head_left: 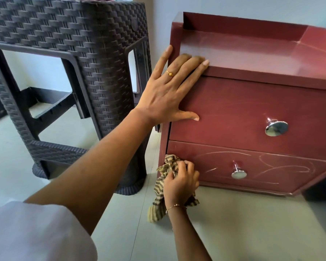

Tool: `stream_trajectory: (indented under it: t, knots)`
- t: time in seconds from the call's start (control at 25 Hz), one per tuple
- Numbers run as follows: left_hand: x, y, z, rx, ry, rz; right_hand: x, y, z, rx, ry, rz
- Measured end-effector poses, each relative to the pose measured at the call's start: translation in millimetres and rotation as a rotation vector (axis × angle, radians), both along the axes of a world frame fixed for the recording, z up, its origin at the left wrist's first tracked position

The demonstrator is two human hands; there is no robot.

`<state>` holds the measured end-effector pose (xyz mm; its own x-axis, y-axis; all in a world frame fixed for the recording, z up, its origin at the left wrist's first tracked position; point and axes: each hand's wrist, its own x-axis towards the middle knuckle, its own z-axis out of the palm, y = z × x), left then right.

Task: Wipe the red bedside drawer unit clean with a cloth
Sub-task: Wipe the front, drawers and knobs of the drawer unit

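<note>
1. Red bedside drawer unit [252,102] stands on the pale tiled floor [233,232], just right of a dark woven-pattern plastic stool [73,53].
2. Left hand [169,87] lies flat on the unit's upper left corner; fingers [194,63] straight, slightly spread, thumb on the top drawer front.
3. Right hand [181,183] grips a striped cloth [164,185], fingers curled round it, pressed to the scratched lower drawer [271,166] at its left end.
4. Chrome knobs [276,128] on both drawers.

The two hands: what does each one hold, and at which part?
The right hand grips the striped cloth around its bunched middle, both ends hanging free. The left hand holds nothing; it rests flat on the red drawer unit's top left corner.
</note>
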<state>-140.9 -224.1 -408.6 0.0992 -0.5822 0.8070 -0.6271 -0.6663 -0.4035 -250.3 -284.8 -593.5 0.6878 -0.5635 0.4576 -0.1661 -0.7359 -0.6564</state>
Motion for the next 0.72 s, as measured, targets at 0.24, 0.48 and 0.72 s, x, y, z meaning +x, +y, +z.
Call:
stream_trajectory:
  t: [0.24, 0.48, 0.72]
  knots:
    - [1, -1, -1, -0.013, -0.007, -0.006, 10, 0, 15, -0.001, -0.084, -0.047]
    - [2, -1, -1, -0.01, -0.035, -0.014, 12, 0, 28, 0.062, -0.171, -0.087]
    - [2, 0, -1, 0.006, -0.043, 0.004, 5, 4, -4, -0.035, 0.001, -0.02]
